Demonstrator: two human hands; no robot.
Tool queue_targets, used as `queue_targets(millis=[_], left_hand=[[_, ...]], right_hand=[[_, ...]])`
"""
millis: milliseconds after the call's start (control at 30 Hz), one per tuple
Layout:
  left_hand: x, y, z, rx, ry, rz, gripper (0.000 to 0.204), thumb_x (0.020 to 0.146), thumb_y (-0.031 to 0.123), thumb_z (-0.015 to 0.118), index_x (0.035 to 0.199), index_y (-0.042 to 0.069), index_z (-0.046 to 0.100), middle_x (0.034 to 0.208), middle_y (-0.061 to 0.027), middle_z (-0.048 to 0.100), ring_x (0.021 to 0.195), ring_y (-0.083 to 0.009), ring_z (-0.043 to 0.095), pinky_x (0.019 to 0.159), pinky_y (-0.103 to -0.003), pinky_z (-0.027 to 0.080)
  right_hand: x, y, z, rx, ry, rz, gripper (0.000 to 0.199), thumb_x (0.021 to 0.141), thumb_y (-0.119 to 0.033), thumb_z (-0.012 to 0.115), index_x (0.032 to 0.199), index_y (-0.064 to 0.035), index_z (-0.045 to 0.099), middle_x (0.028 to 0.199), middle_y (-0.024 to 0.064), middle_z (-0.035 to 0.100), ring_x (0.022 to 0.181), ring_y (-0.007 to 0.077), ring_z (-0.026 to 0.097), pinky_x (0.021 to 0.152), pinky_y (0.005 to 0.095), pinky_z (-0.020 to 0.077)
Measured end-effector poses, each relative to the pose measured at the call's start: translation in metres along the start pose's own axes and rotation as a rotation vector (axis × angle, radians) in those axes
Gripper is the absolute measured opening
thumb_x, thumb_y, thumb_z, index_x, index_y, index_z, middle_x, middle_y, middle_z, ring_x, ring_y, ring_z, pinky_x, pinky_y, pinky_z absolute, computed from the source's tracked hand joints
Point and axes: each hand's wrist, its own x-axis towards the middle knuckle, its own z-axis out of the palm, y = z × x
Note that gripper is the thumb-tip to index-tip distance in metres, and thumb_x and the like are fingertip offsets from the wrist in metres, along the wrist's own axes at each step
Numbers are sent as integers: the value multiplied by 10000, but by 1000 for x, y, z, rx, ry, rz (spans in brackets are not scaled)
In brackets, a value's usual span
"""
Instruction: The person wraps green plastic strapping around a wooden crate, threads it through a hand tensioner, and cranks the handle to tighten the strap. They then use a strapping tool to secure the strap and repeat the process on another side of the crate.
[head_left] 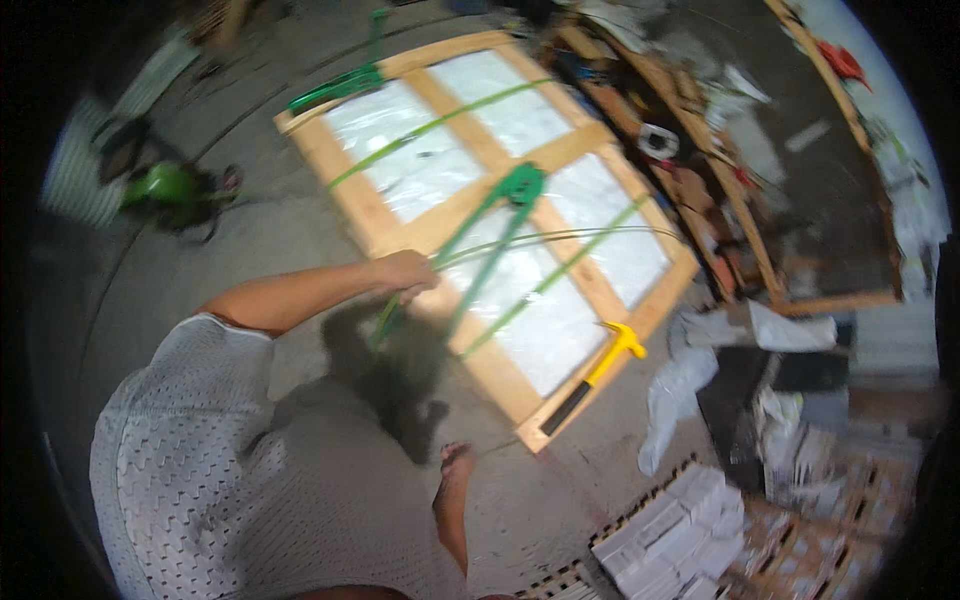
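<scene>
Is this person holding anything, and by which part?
The left hand holds the green long-handled tool by one handle, near its end; whether it also grips the loose strap is unclear. The right hand seems empty.

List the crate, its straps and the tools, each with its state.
Wooden crate: strapped, white filling showing
Two green straps: running straight across the crate
Curved green strap: bowed
Long-handled green tool: handles spread apart
Yellow hammer: lying on the crate
Other green tool: at the crate's far left corner
</scene>
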Motion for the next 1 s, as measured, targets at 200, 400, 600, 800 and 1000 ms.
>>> queue_targets(millis=[200,400,600,800,1000], left_hand=[[-156,-71,-59,152,381,39,292,899,294,635,774,46,543,602,-27,517,499,-108,476,444,-289,392],[-294,-119,-132,741,836,130,405,880,414,628,851,17,553,683,-99,530,624,-211,511,578,-392,412],[-387,-148,-183,940,997,113,464,856,467,635,893,11,557,727,-152,558,669,-298,548,601,-431,414],[-440,-165,-233,1012,1049,157,384,876,380,652,878,15,530,687,-144,521,616,-285,501,572,-422,388],[-499,-183,-318,832,1048,139,382,893,369,633,837,3,535,691,-115,516,612,-205,480,573,-373,385]], right_hand=[[-22,7,24,159,-98,138,274,984,-178,374,745,-70,450,677,56,481,612,179,471,568,306,421],[-48,29,0,-25,-77,150,257,985,-178,406,757,-66,447,671,41,438,628,167,445,643,302,439],[-42,48,-33,-36,-234,285,326,1008,-215,337,737,-94,474,687,37,505,625,181,509,590,341,440],[-52,72,-35,-165,-338,209,297,967,-217,347,727,-103,478,642,23,499,585,178,488,575,327,412],[-72,114,6,-133,-275,85,297,953,-195,349,694,-105,464,627,29,490,568,179,453,560,325,396]])
